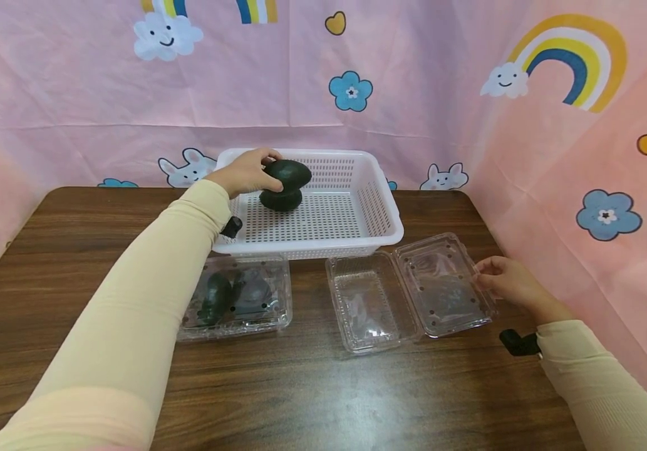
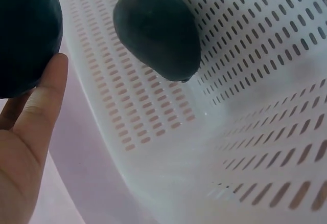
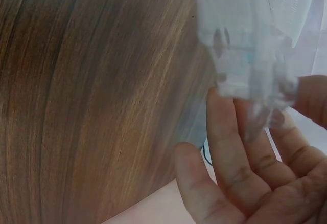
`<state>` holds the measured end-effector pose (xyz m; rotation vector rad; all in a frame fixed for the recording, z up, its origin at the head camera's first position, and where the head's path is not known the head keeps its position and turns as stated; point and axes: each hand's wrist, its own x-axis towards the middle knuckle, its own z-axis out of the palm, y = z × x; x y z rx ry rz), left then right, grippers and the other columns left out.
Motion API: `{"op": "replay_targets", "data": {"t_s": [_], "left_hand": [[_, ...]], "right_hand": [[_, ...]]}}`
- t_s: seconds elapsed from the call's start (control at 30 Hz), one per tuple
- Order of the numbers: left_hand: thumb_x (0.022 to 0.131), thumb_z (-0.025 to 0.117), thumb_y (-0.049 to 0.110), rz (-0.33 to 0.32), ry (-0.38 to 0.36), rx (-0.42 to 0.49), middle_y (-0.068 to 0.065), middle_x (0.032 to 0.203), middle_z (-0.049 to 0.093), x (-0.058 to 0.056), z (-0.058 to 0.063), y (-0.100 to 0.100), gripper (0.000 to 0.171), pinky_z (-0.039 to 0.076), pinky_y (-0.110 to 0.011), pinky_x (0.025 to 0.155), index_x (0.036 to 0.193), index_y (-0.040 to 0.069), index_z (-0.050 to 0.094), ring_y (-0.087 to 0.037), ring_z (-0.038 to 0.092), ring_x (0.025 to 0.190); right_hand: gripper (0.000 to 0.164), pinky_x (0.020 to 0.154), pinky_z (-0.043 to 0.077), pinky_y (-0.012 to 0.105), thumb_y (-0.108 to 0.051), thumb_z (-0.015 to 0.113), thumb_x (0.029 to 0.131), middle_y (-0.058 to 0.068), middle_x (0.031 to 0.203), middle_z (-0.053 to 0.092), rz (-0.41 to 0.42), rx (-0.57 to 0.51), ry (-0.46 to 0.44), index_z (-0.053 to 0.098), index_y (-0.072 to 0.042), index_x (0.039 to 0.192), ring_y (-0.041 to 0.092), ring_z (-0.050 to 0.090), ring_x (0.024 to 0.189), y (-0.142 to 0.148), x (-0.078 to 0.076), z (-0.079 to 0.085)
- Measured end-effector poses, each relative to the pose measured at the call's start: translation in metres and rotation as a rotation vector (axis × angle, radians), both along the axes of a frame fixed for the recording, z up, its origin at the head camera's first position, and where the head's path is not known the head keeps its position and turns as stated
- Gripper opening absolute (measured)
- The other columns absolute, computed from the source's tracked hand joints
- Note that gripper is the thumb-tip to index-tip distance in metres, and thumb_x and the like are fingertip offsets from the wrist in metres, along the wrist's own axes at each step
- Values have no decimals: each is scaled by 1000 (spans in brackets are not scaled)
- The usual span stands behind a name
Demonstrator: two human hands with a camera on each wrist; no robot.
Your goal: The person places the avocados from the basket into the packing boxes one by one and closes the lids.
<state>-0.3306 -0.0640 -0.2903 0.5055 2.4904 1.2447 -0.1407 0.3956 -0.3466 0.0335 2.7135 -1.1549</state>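
My left hand (image 1: 248, 173) grips a dark green avocado (image 1: 288, 175) by its left end, over the left part of the white basket (image 1: 393, 227). A second avocado (image 1: 280, 200) lies in the basket, overlapped by the held one in the head view; the left wrist view shows this other avocado (image 2: 157, 32) whole, on the slotted floor. Over on the right, my right hand (image 1: 512, 285) pinches the outer edge of a clear clamshell's lid (image 1: 441, 285) between thumb and fingers. The clamshell's tray (image 1: 365, 304) lies open beside the lid with nothing in it.
Left of the open clamshell, a closed clear clamshell (image 1: 278, 316) with dark avocados inside stands on the brown wooden table (image 1: 300, 401). A pink patterned curtain (image 1: 278, 94) hangs behind the basket and along the right side.
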Motion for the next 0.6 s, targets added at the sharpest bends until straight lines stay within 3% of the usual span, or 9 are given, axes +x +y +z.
{"op": "replay_targets", "data": {"t_s": [0.27, 0.6], "left_hand": [[76, 63, 7, 0, 33, 29, -15, 136, 32, 8, 7, 2, 65, 40, -42, 90, 133, 9, 34, -29, 39, 117], [75, 64, 6, -32, 71, 79, -14, 134, 34, 24, 11, 9, 63, 42, -42, 87, 131, 9, 35, -27, 40, 115]], "right_hand": [[31, 63, 50, 30, -13, 54, 89, 18, 90, 65, -11, 59, -21, 48, 12, 107, 12, 60, 75, -6, 4, 5], [32, 63, 49, 29, -16, 54, 89, 17, 91, 65, -20, 76, -18, 48, 10, 108, 13, 59, 76, -6, 8, 5]]}}
